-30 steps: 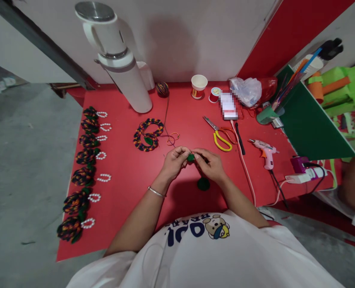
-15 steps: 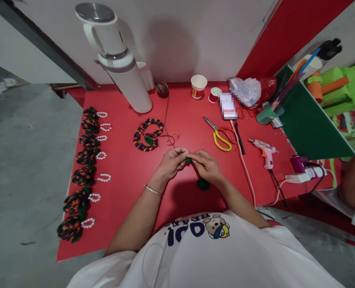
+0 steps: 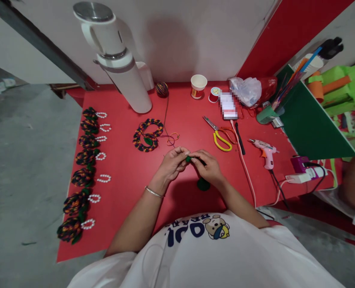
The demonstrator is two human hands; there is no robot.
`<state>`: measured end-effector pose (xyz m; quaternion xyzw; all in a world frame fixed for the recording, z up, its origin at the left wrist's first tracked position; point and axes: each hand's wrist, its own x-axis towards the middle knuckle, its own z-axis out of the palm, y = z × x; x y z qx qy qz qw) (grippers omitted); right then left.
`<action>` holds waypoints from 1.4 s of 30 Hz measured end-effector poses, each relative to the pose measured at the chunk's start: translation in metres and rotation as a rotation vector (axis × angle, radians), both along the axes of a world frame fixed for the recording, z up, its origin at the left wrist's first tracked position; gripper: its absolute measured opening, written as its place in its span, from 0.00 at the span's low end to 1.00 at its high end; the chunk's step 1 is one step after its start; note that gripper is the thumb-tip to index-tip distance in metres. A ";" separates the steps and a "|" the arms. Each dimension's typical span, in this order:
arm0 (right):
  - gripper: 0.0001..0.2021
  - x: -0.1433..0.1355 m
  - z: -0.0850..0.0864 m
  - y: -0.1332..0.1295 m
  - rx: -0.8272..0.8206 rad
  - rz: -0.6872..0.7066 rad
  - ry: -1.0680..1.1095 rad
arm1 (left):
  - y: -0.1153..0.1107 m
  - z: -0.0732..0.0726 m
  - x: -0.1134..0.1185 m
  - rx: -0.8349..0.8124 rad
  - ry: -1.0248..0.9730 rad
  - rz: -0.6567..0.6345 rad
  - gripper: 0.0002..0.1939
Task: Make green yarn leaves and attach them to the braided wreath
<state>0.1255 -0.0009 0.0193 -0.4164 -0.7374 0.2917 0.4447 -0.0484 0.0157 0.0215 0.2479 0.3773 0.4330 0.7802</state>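
Observation:
Over the middle of the red table [image 3: 129,192], both my hands meet at a small green crochet piece [image 3: 188,159]. My left hand [image 3: 175,162] pinches it between thumb and fingertips. My right hand [image 3: 206,164] is closed around a crochet hook [image 3: 200,161]; only part of its dark handle shows, and its tip is hidden at the green piece. Below my right hand lies a ball of green yarn [image 3: 203,184]. Left of my hands is a curled multicoloured knitted strip [image 3: 147,135] with a green leaf [image 3: 148,141], beside loose coloured yarn [image 3: 173,139].
Several dark multicoloured yarn flowers [image 3: 83,177] with bead loops [image 3: 104,178] line the left edge. Behind stand a tall flask [image 3: 129,84], a yarn ball [image 3: 162,90] and a paper cup [image 3: 198,86]. Scissors [image 3: 221,138], a phone [image 3: 228,106] and a glue gun [image 3: 264,152] lie right.
My right hand's fingers have shifted slightly, and the hook's dark handle now shows beside them. The green piece stays in my left fingers.

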 end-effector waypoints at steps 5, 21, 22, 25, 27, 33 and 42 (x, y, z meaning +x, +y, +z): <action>0.09 -0.001 0.003 0.000 -0.018 -0.099 -0.008 | -0.007 -0.004 0.009 0.189 0.184 0.156 0.18; 0.09 -0.005 -0.002 0.000 0.040 -0.172 0.010 | -0.015 -0.014 0.021 0.476 0.513 0.368 0.09; 0.09 -0.005 -0.003 0.000 0.027 -0.181 0.004 | -0.016 -0.015 0.021 0.464 0.501 0.359 0.10; 0.09 -0.005 -0.004 0.000 -0.011 -0.204 0.004 | -0.015 -0.017 0.021 0.407 0.465 0.356 0.12; 0.09 -0.004 -0.005 0.000 -0.021 -0.198 0.018 | -0.014 -0.018 0.019 0.354 0.419 0.338 0.14; 0.09 0.001 -0.005 0.000 -0.047 -0.142 0.008 | -0.002 -0.014 0.004 0.213 0.224 0.150 0.17; 0.09 0.000 -0.001 -0.002 0.024 -0.095 0.047 | 0.000 -0.006 0.001 0.140 0.118 0.106 0.22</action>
